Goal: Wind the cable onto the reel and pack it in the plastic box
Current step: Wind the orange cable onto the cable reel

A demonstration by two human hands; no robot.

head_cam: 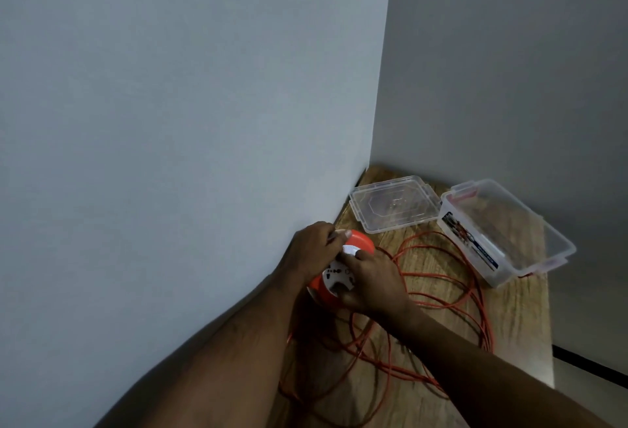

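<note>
Both the left hand (311, 250) and right hand (372, 283) grip the orange reel (362, 242) between them.

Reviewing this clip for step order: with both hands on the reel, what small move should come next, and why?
Probably turn the reel to take up more cable. The left hand and right hand both grip the reel, while loose orange loops lie across the table, and the plastic box sits open.

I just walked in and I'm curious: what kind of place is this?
Probably an ordinary indoor room corner, not a workshop: plain pale walls meet over a small wooden table holding a clear plastic box and loose orange cable.
</note>
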